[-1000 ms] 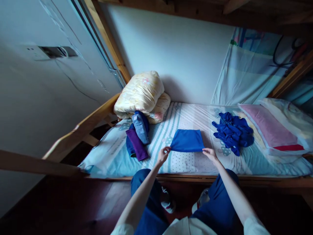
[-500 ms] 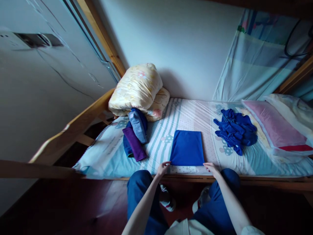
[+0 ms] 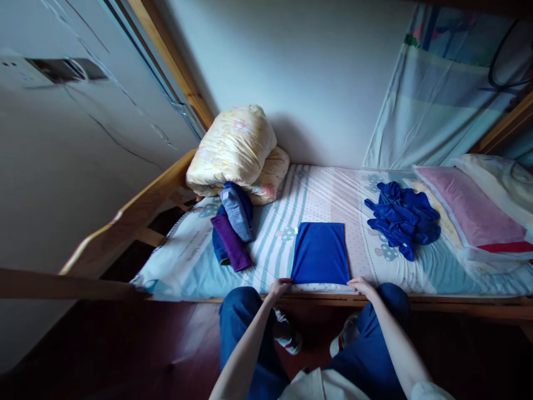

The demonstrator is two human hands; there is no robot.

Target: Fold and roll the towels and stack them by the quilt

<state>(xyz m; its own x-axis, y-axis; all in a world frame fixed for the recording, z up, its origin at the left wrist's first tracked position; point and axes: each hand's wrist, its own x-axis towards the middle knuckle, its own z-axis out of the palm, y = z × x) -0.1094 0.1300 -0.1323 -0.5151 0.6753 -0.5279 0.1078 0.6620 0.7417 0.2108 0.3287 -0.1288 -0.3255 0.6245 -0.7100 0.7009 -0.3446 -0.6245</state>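
Head view: your left hand (image 3: 280,288) and right hand (image 3: 361,286) pinch the lower corners of the blue cloth (image 3: 320,253), spread on the bed (image 3: 268,253) just below the frame's centre.

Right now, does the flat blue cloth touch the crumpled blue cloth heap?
Apart: the head view shows patterned bedsheet between the flat cloth and the heap.

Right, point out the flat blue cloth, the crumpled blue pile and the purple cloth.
Flat blue cloth (image 3: 320,253): head view, middle of its upper face.
Crumpled blue pile (image 3: 402,218): head view, among the folds near its centre.
Purple cloth (image 3: 231,243): head view, midway along its length.
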